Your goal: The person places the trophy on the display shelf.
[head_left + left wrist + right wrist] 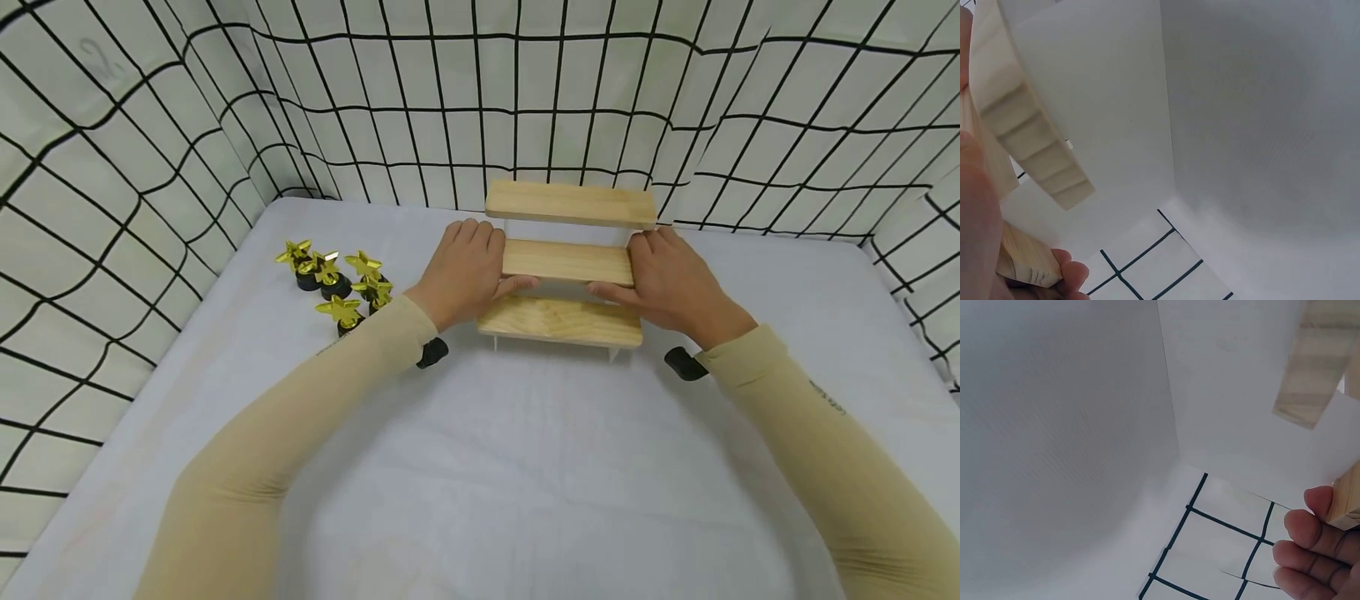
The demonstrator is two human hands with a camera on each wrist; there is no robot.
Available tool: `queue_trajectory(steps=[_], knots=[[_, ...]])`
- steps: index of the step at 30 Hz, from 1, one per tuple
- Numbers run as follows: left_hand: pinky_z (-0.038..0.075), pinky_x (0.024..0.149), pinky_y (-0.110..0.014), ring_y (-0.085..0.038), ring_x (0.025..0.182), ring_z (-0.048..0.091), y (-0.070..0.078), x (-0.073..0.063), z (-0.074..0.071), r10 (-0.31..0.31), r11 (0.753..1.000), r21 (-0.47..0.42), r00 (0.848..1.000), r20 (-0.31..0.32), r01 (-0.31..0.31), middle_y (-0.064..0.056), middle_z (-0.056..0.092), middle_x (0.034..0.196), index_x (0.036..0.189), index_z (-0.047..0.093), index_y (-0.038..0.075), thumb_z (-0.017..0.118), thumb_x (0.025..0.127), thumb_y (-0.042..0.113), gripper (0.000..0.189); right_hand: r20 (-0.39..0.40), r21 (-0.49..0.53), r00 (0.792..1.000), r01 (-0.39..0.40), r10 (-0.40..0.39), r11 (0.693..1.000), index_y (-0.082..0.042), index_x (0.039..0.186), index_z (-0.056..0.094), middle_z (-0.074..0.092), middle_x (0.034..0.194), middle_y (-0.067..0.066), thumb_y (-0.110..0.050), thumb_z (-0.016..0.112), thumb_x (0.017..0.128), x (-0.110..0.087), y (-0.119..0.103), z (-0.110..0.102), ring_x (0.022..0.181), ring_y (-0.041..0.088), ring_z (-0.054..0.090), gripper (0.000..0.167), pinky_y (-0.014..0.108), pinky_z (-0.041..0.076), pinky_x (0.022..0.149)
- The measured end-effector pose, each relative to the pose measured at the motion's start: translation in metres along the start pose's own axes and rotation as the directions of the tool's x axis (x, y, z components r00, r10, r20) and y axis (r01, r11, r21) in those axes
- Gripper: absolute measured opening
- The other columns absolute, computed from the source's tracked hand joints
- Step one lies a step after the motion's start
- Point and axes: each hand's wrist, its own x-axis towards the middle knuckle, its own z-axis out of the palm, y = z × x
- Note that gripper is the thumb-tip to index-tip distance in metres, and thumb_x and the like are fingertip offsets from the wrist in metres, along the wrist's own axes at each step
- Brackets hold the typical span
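Note:
A three-step wooden display stand with light boards and white legs stands on the white-covered table. Its top board (pixel 570 202), middle board (pixel 567 261) and bottom board (pixel 558 322) rise toward the back. At the left end of the middle board, my left hand (pixel 467 271) grips with the thumb along the front edge. My right hand (pixel 673 279) holds the opposite end the same way. In the left wrist view, fingertips (pixel 1072 272) curl round one board's end. Curled fingers (pixel 1307 547) meet a board end (pixel 1349 497) in the right wrist view.
Several small star trophies (pixel 341 312), gold on black bases, stand left of the stand, partly behind my left forearm. White walls with a black grid (pixel 517 108) enclose the table's back and sides. White tablecloth (pixel 540 467) spreads in front.

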Motion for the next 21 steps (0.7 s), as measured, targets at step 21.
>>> queue_trajectory(steps=[21], knots=[[0.046, 0.091, -0.042, -0.03, 0.09, 0.051, 0.009, -0.039, -0.005, 0.007, 0.999, -0.037, 0.996, -0.087, -0.01, -0.014, 0.062, 0.098, 0.106, 0.059, 0.0, 0.05, 0.096, 0.073, 0.074, -0.147, 0.011, 0.983, 0.112, -0.11, 0.994, 0.002, 0.085, 0.052, 0.05, 0.075, 0.014, -0.087, 0.034, 0.091, -0.029, -0.02, 0.004, 0.074, 0.034, 0.051, 0.091, 0.044, 0.046, 0.069]])
